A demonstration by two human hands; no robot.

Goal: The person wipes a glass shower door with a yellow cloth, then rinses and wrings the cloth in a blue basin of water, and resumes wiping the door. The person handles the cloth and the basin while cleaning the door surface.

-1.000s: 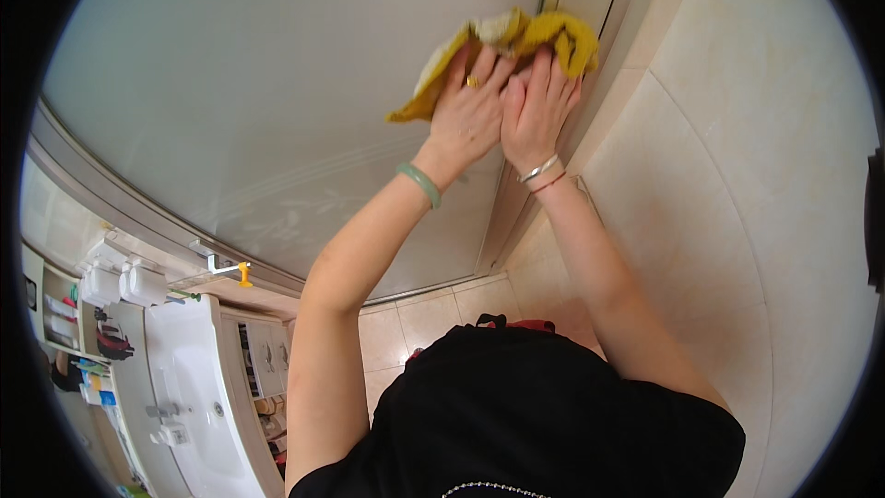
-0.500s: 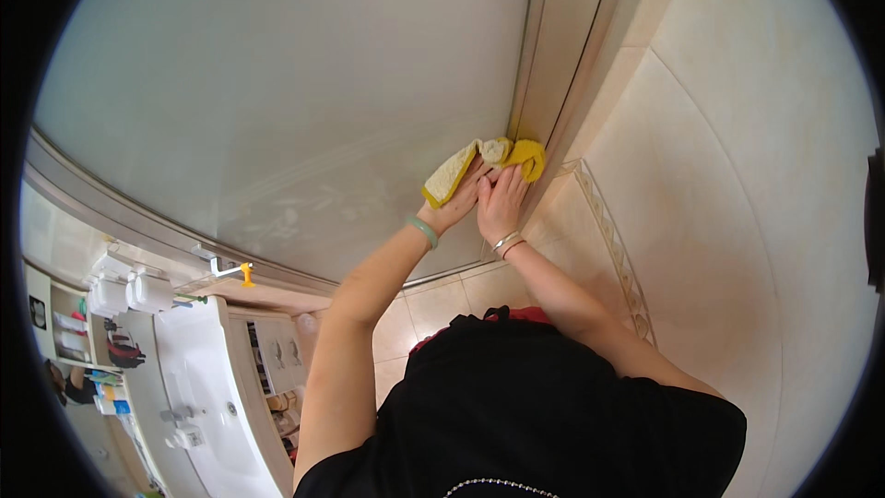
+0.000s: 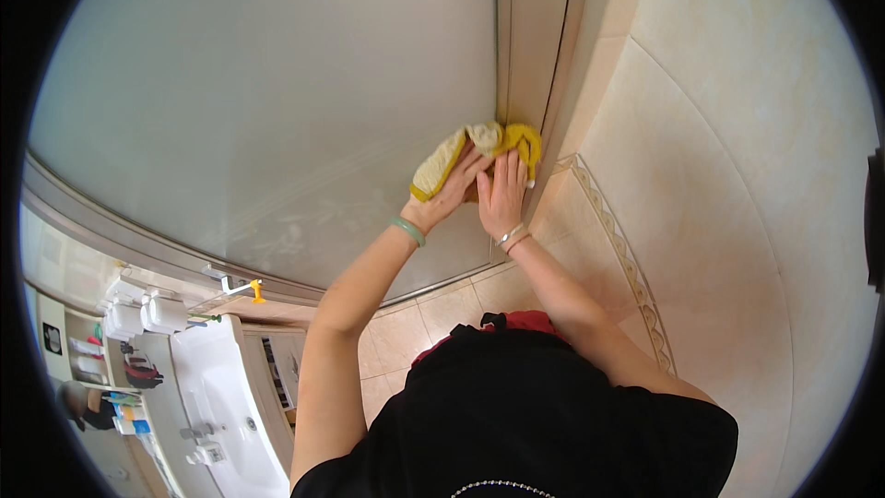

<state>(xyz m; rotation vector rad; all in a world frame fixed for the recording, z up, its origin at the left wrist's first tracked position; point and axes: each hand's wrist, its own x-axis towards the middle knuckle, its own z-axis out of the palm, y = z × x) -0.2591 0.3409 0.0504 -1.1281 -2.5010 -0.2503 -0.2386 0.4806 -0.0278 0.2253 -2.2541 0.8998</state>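
Observation:
A yellow and cream cleaning cloth [image 3: 439, 164] is bunched against the metal frame [image 3: 530, 46] of a frosted glass panel [image 3: 277, 83]. My left hand [image 3: 452, 186], below a green bangle, holds it, with the cream part folded along the outer side of the hand. Close beside it, my right hand [image 3: 501, 198] presses the bright yellow end into the frame with its fingers held together. A pale bracelet and a thin red cord circle that wrist. The cloth and the overlapping hands partly hide the fingertips.
On the right rises a beige tiled wall [image 3: 710, 175] with a patterned border strip [image 3: 627, 263]. A white washbasin [image 3: 226, 397] stands at lower left, near white wall-mounted holders [image 3: 161, 312] and a yellow-tipped hook [image 3: 257, 291]. Floor tiles [image 3: 396, 341] show below the curved bottom rail.
The view has shifted, so the frame and basin sit differently in the picture. Both hands and the cloth have moved slightly up along the frame, and the right fingers look straighter.

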